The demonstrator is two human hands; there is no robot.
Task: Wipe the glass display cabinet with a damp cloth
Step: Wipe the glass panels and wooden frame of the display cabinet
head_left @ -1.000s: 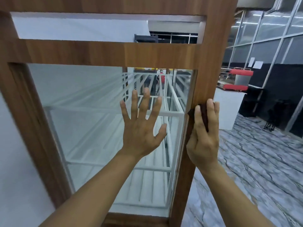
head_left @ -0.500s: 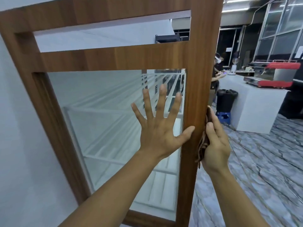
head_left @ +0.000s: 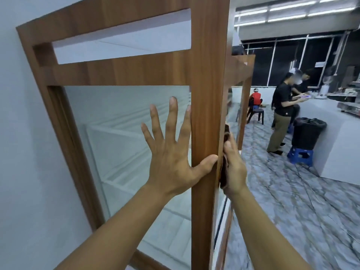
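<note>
- Left hand [head_left: 169, 152]: flat, fingers spread wide, palm on the front glass pane [head_left: 116, 145] hard against its right edge; thumb hooked across the wooden corner post [head_left: 206, 114]. Holds nothing. Reads as a brace.
- Right hand [head_left: 234, 170]: round the far side of the post, pressing a dark cloth [head_left: 224, 172] flat against the cabinet's side face. Fingers lie along the cloth; whether they curl round it I cannot tell, as the post hides most of it.
- Cloth sits at mid-height on the side face, right at the corner; it touches the post edge, and whether it reaches the side glass [head_left: 232, 117] cannot be told.
- Cabinet: wood frame, big front pane, narrow open slot [head_left: 120, 41] above it, white wire shelves inside. It stands against a pale wall [head_left: 25, 133] on the left.
- Step in hand, as I judge it: wiping the right side, near the front corner.
- To do it well: keep the cloth flat under the whole palm; run long vertical strokes, top to bottom, overlapping; work into the seam where glass meets wood.
- Keep the brace light; a bare palm on glass likely leaves prints, so that patch wants a pass after.
- Much still to do, I judge: no telling which faces are clean.
- Behind: people [head_left: 280, 114] at a bench [head_left: 335, 133], well apart.
</note>
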